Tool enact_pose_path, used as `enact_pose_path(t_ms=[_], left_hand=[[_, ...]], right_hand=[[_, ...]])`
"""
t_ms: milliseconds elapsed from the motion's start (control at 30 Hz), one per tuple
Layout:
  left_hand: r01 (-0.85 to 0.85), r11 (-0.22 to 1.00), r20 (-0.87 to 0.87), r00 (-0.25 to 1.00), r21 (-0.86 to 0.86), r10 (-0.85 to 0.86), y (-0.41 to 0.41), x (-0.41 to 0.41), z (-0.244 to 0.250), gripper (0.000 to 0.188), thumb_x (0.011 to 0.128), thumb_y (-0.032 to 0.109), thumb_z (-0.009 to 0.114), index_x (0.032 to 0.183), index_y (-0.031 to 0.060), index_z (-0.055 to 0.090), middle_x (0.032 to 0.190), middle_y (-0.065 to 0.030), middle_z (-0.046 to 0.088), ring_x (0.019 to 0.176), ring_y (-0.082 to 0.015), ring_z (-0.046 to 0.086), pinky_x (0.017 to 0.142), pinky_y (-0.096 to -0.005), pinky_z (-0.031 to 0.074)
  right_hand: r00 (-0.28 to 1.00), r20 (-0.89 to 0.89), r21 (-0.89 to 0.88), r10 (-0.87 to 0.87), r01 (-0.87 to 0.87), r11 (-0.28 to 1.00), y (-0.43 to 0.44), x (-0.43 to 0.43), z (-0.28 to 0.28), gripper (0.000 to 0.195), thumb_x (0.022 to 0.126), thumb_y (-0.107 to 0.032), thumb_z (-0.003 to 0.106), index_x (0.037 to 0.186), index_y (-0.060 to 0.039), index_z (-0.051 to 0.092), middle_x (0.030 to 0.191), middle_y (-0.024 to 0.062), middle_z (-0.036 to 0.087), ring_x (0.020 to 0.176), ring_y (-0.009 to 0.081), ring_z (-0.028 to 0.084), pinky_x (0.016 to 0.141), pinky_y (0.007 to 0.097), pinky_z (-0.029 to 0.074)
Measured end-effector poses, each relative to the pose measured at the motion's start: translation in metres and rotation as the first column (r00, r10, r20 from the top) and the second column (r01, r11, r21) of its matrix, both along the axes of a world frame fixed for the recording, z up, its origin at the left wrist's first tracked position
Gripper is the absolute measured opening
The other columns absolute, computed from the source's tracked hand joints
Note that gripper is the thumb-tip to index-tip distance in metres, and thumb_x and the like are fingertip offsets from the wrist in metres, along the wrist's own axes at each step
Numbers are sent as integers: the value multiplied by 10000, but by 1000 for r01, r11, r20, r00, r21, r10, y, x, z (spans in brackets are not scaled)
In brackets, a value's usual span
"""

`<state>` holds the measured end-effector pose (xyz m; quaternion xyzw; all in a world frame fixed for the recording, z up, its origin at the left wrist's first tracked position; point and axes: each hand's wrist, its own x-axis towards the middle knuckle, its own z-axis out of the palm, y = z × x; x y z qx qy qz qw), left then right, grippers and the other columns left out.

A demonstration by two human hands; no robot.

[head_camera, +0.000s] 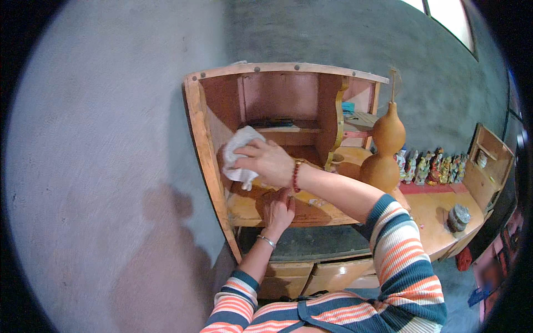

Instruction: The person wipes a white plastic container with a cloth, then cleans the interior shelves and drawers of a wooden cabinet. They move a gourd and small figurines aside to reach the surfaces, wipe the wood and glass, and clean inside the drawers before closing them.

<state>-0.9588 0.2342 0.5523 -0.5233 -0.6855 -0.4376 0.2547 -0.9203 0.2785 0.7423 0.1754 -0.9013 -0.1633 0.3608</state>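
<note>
A white cloth is under my right hand, pressed against the inner left side of a wooden cabinet. A red bead bracelet circles that wrist. Lower down, my left hand is near the front edge of the cabinet's wooden shelf, with a silver-coloured bracelet on the wrist. Its fingers are partly hidden behind the right wrist, and whether it holds anything does not show. Small pale scraps lie on the shelf to its right.
A large dried bottle gourd stands right of the cabinet's scalloped yellow divider. Several painted figurines line a red strip farther right. A grey, wrapped-looking round object sits on the wooden top. Drawers lie below; a wall borders the left.
</note>
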Motion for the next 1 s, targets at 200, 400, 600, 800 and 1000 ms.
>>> enact_pose_path(t_ms=[200, 400, 600, 800, 1000], left_hand=[[-52, 972, 4, 999, -231, 54, -13, 14, -27, 375, 847, 226, 584, 1196, 94, 622, 1208, -89, 615, 1083, -325, 570, 877, -473, 491], [-78, 996, -74, 995, -47, 74, -13, 10, -34, 330, 870, 213, 573, 1155, 60, 640, 1167, -119, 642, 1047, -322, 603, 858, -459, 506], [14, 991, 65, 998, -137, -5, -13, 18, -32, 236, 853, 225, 615, 997, 61, 706, 1025, -176, 684, 945, -370, 647, 792, -536, 495], [2, 1000, -73, 997, 14, -1, -41, 26, -49, 278, 899, 202, 603, 1132, 64, 663, 1160, -129, 654, 1124, -306, 580, 1077, -514, 322], [41, 997, -70, 997, 65, -36, -37, 39, -50, 336, 879, 206, 627, 1175, 50, 658, 1234, -115, 637, 1189, -290, 563, 1087, -498, 320]], right_hand=[[987, -111, -434, 113, -151, 888, 25, -18, 13, 581, 724, 41, 670, 1271, -140, 598, 1329, 132, 566, 1185, 388, 505, 1028, 448, 419], [815, -530, -353, 236, -465, 812, -55, -30, 32, 501, 728, 18, 691, 1203, -132, 633, 1342, 122, 553, 1169, 359, 504, 1015, 437, 425], [953, 51, 6, 298, -299, 954, -38, -42, -66, 410, 693, -146, 730, 1094, -209, 671, 1324, -16, 555, 1143, 313, 499, 915, 435, 490], [839, 410, -217, 357, -290, 932, 16, -14, -68, 409, 707, -85, 707, 1106, -168, 672, 1275, 40, 599, 1165, 302, 528, 934, 406, 497], [732, 418, -752, 538, -53, 657, 56, -49, -106, 449, 781, -92, 653, 1223, -170, 645, 1350, 128, 560, 1233, 365, 514, 1021, 455, 445]])
